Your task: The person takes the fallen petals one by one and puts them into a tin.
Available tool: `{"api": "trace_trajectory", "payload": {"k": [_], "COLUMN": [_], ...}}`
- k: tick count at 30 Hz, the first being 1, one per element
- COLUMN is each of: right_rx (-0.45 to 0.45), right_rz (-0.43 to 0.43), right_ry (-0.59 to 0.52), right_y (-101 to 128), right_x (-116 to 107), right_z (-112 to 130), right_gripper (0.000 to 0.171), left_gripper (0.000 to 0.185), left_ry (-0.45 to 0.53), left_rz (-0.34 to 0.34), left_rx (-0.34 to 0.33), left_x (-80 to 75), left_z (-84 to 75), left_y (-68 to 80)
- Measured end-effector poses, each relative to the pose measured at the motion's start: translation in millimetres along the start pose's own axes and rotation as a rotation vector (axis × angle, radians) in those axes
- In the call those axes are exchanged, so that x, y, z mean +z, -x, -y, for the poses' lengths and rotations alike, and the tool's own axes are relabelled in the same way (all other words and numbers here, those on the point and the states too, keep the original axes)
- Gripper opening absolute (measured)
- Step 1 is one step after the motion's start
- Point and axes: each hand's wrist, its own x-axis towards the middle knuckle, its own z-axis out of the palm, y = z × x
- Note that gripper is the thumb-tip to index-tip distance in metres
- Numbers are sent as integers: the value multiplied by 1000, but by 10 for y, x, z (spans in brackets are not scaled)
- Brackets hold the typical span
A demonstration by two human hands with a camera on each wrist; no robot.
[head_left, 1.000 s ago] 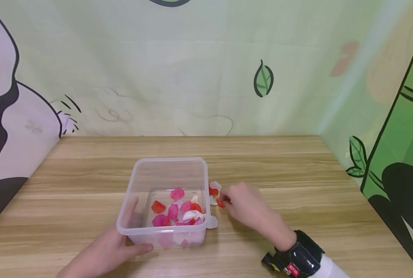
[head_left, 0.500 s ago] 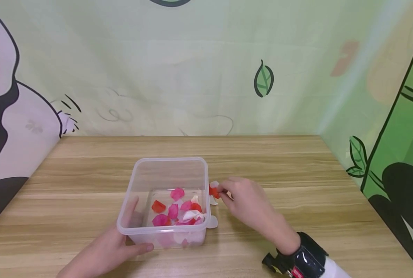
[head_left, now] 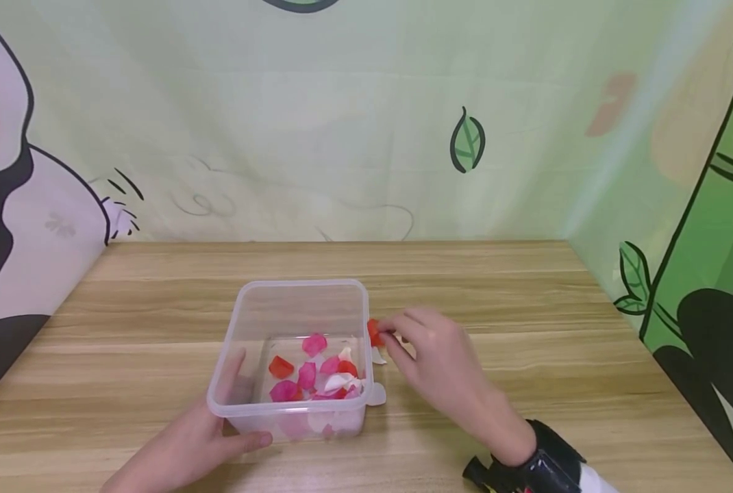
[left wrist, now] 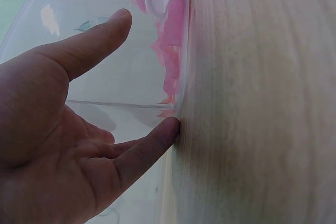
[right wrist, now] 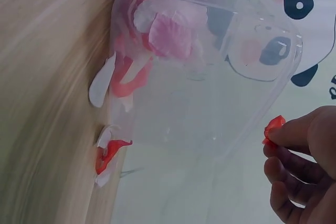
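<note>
As before pinched, red petal [head_left: 374, 331] rises.

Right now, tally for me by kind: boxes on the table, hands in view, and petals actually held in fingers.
Boxes: 1, the clear box
Hands: 2, left hand and right hand
Held petals: 1, the red petal pinched by the right hand
Total: 4

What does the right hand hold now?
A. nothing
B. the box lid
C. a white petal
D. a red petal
D: the right hand pinches a red petal between thumb and fingertip, raised beside the rim of the clear box, while white and red petals lie on the table below.
</note>
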Motion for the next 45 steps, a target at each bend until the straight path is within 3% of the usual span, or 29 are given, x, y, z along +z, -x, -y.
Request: {"api": "trace_trajectory", "payload": {"k": [8,18,27,34,36,43,45], "right_rx": [-76,-160,-198,-270,-266,-255,-251], "right_rz": [-17,19,42,34,37,37,24], "right_ry": [-78,-65,-100,-92,-95,-86,-92], "right_y": [-17,18,38,46,50,48,39], "right_x": [-36,-9,-9,-5,-1,7,3], "right_z": [140,251,303,307,302,295,293], "right_gripper": [16,18,19,23,23,21,19], "left_gripper": [115,116,114,115,116,118,118], "left_ry": [27,50,-49,13,-5,77,64], "left_rz": [10,5,16,31,32,60,56], "left_rx": [3,9,-42,-76,-73,-145,-125], "left_x": [-14,-15,-22,-6,-8,-26,-20], "left_z": [-14,2,19,10,8,-4,4], "left_y": [-1,-10,4,-4,-4,-34,-34]}}
